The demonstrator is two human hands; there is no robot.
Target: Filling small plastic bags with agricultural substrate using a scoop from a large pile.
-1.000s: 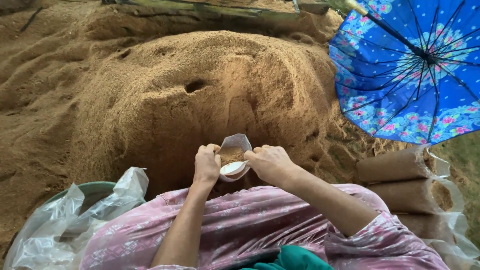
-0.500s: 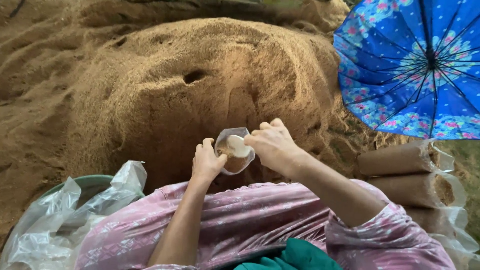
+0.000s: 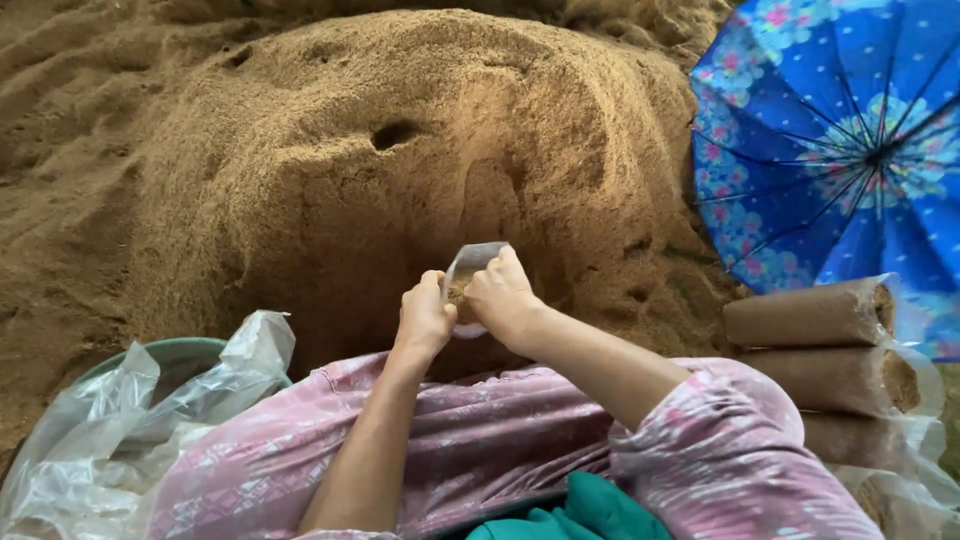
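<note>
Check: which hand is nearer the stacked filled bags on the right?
Right. The right hand sits at the small clear bag, on the side toward the stacked filled bags; the left hand is farther across from them.

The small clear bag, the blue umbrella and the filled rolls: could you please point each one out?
small clear bag (image 3: 478, 258), head view, its open upper rim.
blue umbrella (image 3: 800, 150), head view, a canopy panel.
filled rolls (image 3: 800, 315), head view, top roll's side.

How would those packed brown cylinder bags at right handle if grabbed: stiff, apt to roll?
The packed cylinder bags look firm: straight sides, no sag. Round and lying sideways, a loose one would probably roll, though stacking may pin them. The clear film looks slippery, so grip might slide.
</note>
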